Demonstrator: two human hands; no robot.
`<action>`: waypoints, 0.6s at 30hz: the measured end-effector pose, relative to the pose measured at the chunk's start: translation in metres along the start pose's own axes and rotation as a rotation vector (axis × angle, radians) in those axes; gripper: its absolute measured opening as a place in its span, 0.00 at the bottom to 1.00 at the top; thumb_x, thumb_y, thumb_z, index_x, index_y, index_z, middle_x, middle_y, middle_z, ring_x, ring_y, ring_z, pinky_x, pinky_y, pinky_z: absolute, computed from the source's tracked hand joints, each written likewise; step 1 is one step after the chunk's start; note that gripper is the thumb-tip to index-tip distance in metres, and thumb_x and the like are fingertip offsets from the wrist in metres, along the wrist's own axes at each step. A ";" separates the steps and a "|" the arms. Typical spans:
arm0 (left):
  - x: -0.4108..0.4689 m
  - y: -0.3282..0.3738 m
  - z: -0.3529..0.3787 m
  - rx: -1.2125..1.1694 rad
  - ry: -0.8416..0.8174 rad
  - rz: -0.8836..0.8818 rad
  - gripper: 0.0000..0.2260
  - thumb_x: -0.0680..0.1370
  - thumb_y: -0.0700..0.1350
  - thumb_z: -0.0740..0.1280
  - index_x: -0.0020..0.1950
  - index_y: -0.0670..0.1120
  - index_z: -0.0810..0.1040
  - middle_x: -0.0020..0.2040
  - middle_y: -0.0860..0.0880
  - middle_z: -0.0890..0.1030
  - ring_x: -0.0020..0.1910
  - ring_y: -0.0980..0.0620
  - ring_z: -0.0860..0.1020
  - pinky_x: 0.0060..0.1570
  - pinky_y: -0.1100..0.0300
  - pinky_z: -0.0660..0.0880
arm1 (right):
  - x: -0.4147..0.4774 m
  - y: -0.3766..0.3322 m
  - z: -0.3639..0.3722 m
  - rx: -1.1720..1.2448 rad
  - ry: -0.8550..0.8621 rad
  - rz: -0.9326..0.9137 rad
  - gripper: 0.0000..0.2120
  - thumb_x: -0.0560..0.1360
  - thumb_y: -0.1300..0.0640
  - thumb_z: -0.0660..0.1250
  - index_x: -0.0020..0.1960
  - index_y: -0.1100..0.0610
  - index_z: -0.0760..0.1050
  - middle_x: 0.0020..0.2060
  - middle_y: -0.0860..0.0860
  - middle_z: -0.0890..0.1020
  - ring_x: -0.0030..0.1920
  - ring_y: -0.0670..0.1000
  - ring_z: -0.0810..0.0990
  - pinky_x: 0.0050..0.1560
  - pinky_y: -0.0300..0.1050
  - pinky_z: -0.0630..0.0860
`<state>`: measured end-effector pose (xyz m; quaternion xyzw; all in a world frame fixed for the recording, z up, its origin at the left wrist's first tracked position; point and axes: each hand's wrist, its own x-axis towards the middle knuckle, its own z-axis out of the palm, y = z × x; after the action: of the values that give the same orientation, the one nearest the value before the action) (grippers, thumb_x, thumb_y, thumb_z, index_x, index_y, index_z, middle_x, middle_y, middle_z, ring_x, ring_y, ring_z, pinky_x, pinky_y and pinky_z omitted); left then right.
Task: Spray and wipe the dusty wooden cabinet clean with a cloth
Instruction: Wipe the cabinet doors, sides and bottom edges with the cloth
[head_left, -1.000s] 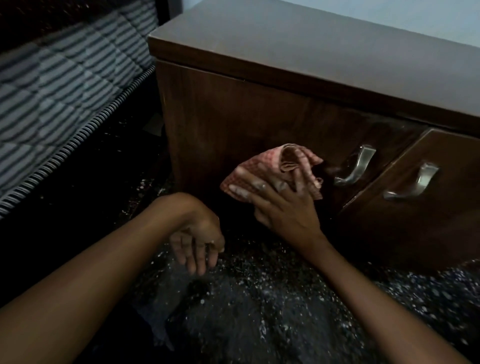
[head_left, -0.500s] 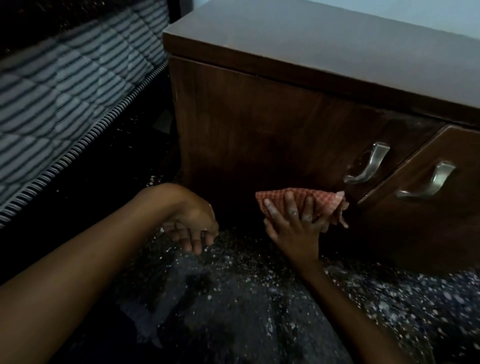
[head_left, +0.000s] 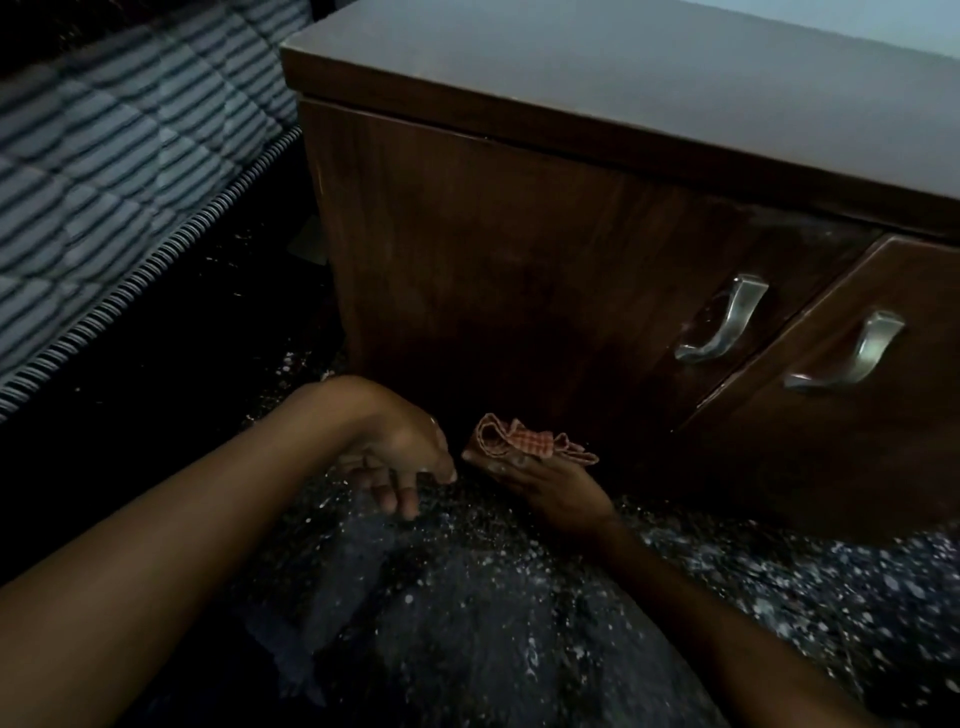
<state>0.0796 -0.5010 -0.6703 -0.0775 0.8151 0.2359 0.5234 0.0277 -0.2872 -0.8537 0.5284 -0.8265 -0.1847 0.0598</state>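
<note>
On my far left runs the striped mattress (head_left: 104, 171), its corded edge well apart from the work. My left hand (head_left: 400, 452) hangs empty just above the speckled floor (head_left: 467, 623), fingers loosely curled and drooping, holding nothing; it sits just beside the cloth and could brace me on the floor if I lean in.

The checked cloth (head_left: 524, 444) is bunched at the very foot of the cabinet (head_left: 519, 291), low on the left door panel, and my right hand (head_left: 550, 483) lies under and behind it, fingers pressed flat against the fabric to push it on the wood. I judge this to be the bottom of a wiping pass on that door. To do it well, I want the cloth spread wider under my palm, since a crumpled wad only cleans a narrow strip, and I want to run it right along the bottom edge where dust tends to gather. Firm, even pressure along the grain should avoid streaks.

Further right, a pale film shows on the wood above the first metal handle (head_left: 724, 322), and the second handle (head_left: 852, 353) sits on the next door; both areas look like work to come. I see no spray bottle.
</note>
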 end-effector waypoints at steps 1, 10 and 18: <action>0.001 0.002 0.001 0.003 0.000 0.009 0.12 0.81 0.50 0.54 0.64 0.50 0.64 0.40 0.49 0.78 0.31 0.55 0.73 0.23 0.68 0.62 | -0.005 0.004 -0.001 -0.025 -0.041 -0.030 0.24 0.67 0.56 0.52 0.54 0.52 0.82 0.56 0.44 0.82 0.57 0.46 0.80 0.57 0.42 0.63; 0.004 0.014 0.004 0.022 -0.019 0.053 0.13 0.82 0.50 0.54 0.66 0.50 0.63 0.40 0.49 0.77 0.29 0.56 0.72 0.22 0.69 0.62 | -0.059 0.034 -0.019 -0.035 0.041 0.013 0.27 0.66 0.53 0.61 0.65 0.53 0.68 0.53 0.45 0.83 0.51 0.48 0.80 0.45 0.43 0.61; 0.013 0.037 0.010 0.057 -0.068 0.079 0.17 0.82 0.50 0.55 0.69 0.49 0.62 0.41 0.49 0.78 0.29 0.56 0.73 0.23 0.68 0.62 | -0.088 0.033 -0.043 -0.047 0.505 0.302 0.21 0.80 0.60 0.54 0.72 0.55 0.62 0.75 0.49 0.59 0.66 0.54 0.67 0.67 0.54 0.56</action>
<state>0.0684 -0.4626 -0.6737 -0.0223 0.8058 0.2358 0.5428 0.0503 -0.2063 -0.7931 0.4272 -0.8502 -0.0556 0.3026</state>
